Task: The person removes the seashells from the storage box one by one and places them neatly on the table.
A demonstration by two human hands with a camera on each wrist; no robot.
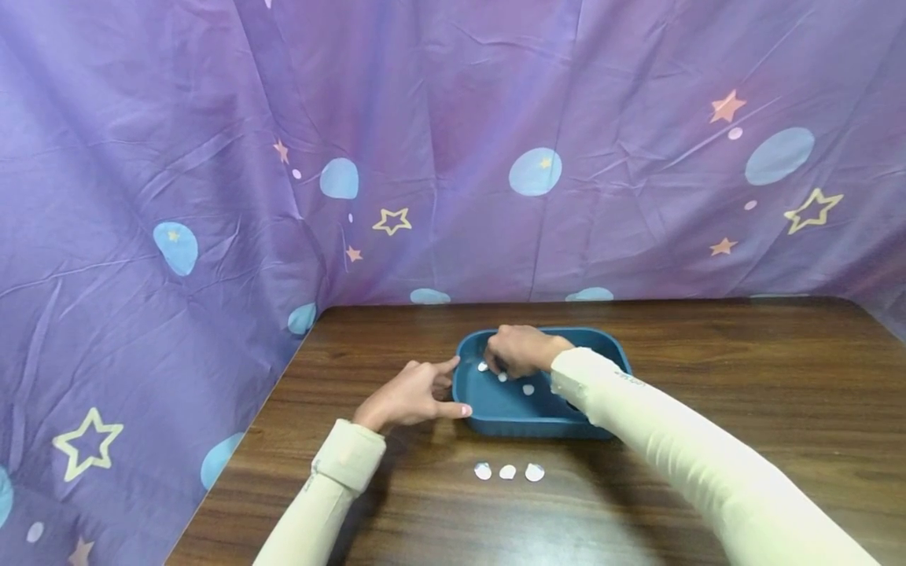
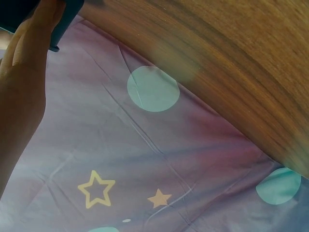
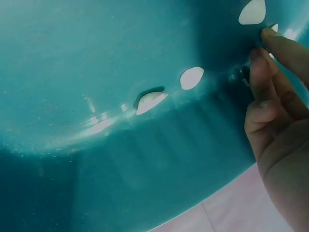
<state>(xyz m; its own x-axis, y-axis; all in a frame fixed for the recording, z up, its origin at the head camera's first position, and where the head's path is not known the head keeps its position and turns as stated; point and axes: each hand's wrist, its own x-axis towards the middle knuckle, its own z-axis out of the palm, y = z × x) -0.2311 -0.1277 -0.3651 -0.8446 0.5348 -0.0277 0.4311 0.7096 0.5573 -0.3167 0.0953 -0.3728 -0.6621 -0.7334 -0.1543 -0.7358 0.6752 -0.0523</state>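
Blue plastic tray (image 1: 538, 428) on a wood-grain table (image 1: 750, 369), before a purple star-printed curtain (image 1: 453, 102). Left hand (image 1: 414, 397) at the tray's left end, thumb and index finger spread and touching the rim, not wrapped round anything. Right hand (image 1: 520, 350) down inside the tray, fingers bent; in the right wrist view, thumb and fingertips close together beside a white sliver (image 3: 275, 27), mostly hidden. Cannot tell whether pinched or merely touched. Inside the tray, near the right hand, loose white seashells (image 1: 528, 390); on the table, just in front of the tray, a short row of seashells (image 1: 507, 472).

Likeliest trouble, as a judgement: a small, thin shell slipping away, from a pinch too near the edge. Next, neighbouring shells nudged out of place by bent knuckles. Also possible: tray skidding, from a sideways push by the right hand against only a light left-hand touch; or the table row scattered, from a tray slid toward the person or a right sleeve (image 1: 665, 424) hung too low.

By count: one tray, one table, two hands; three seashells on the table; three plainly visible inside the tray, plus the sliver, perhaps a fourth. Cannot rule out more behind the right hand.
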